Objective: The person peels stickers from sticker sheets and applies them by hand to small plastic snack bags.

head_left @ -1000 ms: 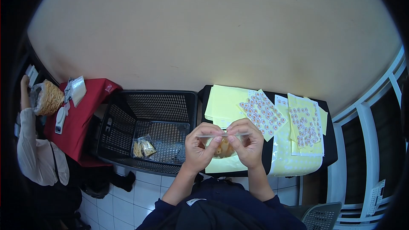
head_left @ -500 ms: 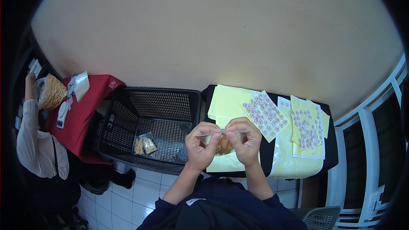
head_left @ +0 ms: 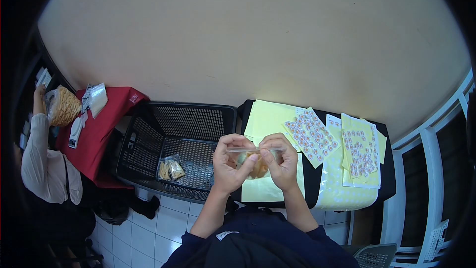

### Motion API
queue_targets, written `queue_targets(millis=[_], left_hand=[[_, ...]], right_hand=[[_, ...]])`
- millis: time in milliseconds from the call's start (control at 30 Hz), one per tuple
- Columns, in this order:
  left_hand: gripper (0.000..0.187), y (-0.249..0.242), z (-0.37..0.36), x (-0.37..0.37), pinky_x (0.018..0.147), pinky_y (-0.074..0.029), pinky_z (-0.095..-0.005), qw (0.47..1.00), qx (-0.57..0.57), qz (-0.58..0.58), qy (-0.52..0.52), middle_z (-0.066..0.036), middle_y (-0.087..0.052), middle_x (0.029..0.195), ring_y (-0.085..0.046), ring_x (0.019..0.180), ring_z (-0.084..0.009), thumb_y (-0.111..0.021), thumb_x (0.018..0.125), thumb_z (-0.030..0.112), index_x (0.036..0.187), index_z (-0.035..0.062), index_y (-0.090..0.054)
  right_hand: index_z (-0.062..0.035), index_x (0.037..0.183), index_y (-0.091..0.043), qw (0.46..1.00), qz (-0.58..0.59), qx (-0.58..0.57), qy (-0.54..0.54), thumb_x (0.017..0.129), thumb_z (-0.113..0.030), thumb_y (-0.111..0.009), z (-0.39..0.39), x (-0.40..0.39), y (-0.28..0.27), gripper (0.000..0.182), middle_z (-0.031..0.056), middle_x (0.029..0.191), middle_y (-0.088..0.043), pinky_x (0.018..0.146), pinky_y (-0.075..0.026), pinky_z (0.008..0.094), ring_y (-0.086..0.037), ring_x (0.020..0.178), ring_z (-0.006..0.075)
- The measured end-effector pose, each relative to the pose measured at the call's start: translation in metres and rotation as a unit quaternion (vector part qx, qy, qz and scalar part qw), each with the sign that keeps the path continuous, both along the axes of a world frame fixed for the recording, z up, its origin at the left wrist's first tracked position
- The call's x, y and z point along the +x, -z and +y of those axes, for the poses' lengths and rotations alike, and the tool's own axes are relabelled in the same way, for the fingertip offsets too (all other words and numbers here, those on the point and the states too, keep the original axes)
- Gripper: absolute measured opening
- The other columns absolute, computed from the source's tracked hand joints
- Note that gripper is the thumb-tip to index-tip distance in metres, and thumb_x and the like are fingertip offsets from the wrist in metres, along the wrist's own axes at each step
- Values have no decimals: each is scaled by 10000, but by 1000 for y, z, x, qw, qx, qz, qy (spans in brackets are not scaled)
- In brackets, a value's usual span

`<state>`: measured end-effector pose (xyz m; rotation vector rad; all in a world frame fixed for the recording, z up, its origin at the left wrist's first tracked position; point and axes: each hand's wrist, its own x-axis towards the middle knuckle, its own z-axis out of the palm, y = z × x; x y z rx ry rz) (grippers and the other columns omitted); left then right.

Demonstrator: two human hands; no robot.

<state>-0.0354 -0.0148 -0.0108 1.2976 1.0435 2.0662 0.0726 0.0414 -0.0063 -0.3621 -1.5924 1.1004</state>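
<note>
A clear bag (head_left: 259, 165) of pale snack pieces is held upright between the left hand (head_left: 231, 164) and the right hand (head_left: 281, 163), its top edge pinched by the fingers of both. Beyond and beneath the fingers, yellow sheets (head_left: 267, 119) are spread on the black worktop (head_left: 311, 182). Left of the fingers, filled packets (head_left: 171, 168) lie in a black basket (head_left: 189, 119); right of them, sticker sheets (head_left: 312, 136) are seen.

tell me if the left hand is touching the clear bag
Touching. The head view shows the left hand pinching the clear bag near its top edge between thumb and fingers.
</note>
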Motion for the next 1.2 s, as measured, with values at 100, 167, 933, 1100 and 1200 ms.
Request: queue_targets(millis=[100, 167, 933, 1100, 1200], left_hand=[[383, -1, 2, -4, 691, -433, -217, 1000, -10, 27, 0, -66, -553, 759, -546, 750, -114, -597, 702, -51, 1026, 8, -403], [378, -1, 3, -3, 688, -432, -214, 999, -13, 35, 4, -64, -554, 758, -545, 749, -113, -600, 703, -49, 1019, 9, -401], [404, 6, 26, 7, 703, -448, -218, 1000, -8, 9, 5, -63, -517, 788, -531, 752, -104, -557, 737, -63, 1074, -3, -340], [412, 2, 27, 6, 723, -422, -214, 999, -22, -25, 5, -66, -535, 801, -532, 767, -102, -568, 738, -57, 1079, -7, -343], [415, 3, 29, 5, 723, -425, -219, 1000, -19, -23, 10, -66, -535, 801, -533, 766, -104, -567, 740, -55, 1084, -8, -339]], right_hand=[[-13, 782, -575, 999, -11, 4, -33, 724, -9, -590, 3, 4, -1, 60, 97, 808, -564, 691, -429, 250, -548, 754, 149], [-13, 776, -578, 999, -12, 8, -40, 720, -8, -591, 5, 6, -3, 58, 96, 806, -568, 685, -431, 248, -552, 751, 150], [-7, 858, -482, 999, -25, -34, 18, 806, -71, -511, 15, 8, 10, 88, 95, 835, -501, 711, -394, 249, -491, 768, 151], [-14, 847, -475, 996, 75, -50, 9, 811, -81, -524, 20, 4, 9, 91, 82, 841, -489, 671, -401, 242, -483, 739, 135], [-17, 835, -469, 997, 64, -43, 19, 818, -87, -520, 23, 8, 12, 88, 77, 841, -485, 656, -398, 229, -471, 727, 118]])
